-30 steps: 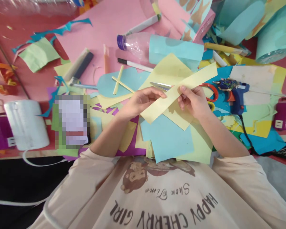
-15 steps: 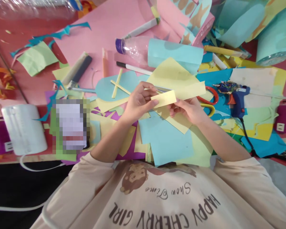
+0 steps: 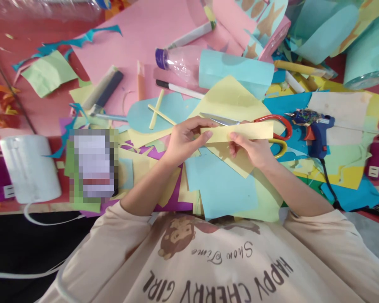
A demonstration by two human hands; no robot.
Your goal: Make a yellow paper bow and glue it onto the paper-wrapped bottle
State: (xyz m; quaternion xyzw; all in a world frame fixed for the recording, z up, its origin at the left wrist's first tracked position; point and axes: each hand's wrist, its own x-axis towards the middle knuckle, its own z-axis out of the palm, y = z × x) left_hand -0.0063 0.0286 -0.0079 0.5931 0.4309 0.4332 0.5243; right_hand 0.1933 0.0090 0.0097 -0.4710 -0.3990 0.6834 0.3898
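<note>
A pale yellow paper strip (image 3: 222, 135) is stretched level between my two hands. My left hand (image 3: 187, 141) pinches its left end between thumb and fingers. Further right, my right hand (image 3: 254, 148) grips it with the thumb in front, and the strip's free end sticks out past that hand. Behind the strip lie scissors (image 3: 229, 121) with one red and one yellow handle loop, partly hidden by the paper and my right hand. Beneath them is a larger yellow paper sheet (image 3: 232, 96). Light blue paper (image 3: 224, 185) lies below my hands.
A plastic bottle (image 3: 183, 63) wrapped in light blue paper lies beyond my hands. To the right rests a blue glue gun (image 3: 318, 130) with a cord. Two thin yellow strips (image 3: 158, 110) cross on blue paper. A phone (image 3: 94, 164) and a white device (image 3: 31, 168) lie left.
The strip, bent over on itself before, now runs straight between my hands. My right hand's thumb has come onto its front face. The view has shifted slightly.
</note>
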